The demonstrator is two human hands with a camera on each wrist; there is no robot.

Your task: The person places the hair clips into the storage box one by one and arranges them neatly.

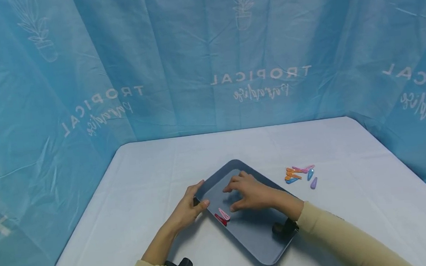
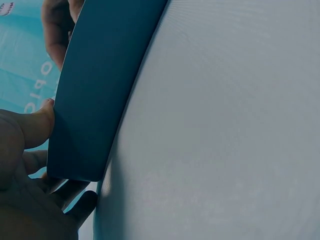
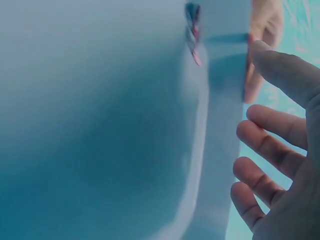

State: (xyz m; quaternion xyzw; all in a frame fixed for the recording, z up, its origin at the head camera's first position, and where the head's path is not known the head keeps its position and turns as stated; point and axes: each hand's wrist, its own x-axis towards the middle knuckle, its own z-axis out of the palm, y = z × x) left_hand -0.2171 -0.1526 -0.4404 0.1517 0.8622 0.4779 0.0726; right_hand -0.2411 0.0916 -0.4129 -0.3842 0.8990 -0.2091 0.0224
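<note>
A grey rectangular tray (image 1: 255,231) lies at a slant on the white table. My left hand (image 1: 188,209) holds its left corner, thumb at the rim and fingers around the outside; in the left wrist view the thumb meets the edge of the tray wall (image 2: 95,100). Above the tray floor hovers my right hand (image 1: 251,192), fingers spread and holding nothing. Inside the tray, against the near-left wall, are a pink snap hair clip (image 1: 224,214) and a red snap hair clip (image 1: 220,219). Both clips look blurred in the right wrist view.
Right of the tray, several snap hair clips lie on the table: orange (image 1: 293,175), pink (image 1: 299,170), blue (image 1: 310,174) and, a little apart, purple (image 1: 313,183). A blue printed curtain (image 1: 182,59) hangs behind the table (image 1: 154,164) and along both sides.
</note>
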